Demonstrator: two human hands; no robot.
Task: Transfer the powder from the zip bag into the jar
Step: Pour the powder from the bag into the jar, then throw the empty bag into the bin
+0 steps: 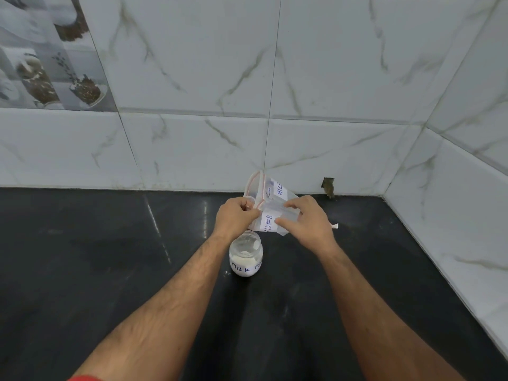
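A clear zip bag (pixel 270 204) with a red zip strip and a white label is folded and held in the air above the counter. My left hand (pixel 236 217) pinches its left side near the zip. My right hand (pixel 309 220) grips its right side and lower edge. Just below the bag stands a small open glass jar (pixel 246 255) labelled "MILK PO", upright on the black counter (pixel 110 270). White powder fills its lower part. The bag looks almost empty.
A white marble-tiled wall (pixel 275 105) rises behind the counter and a side wall closes the right. A small hole (pixel 329 185) sits in the wall at counter level. A white scrap (pixel 334 226) lies by my right hand. A few powder specks lie left of the jar.
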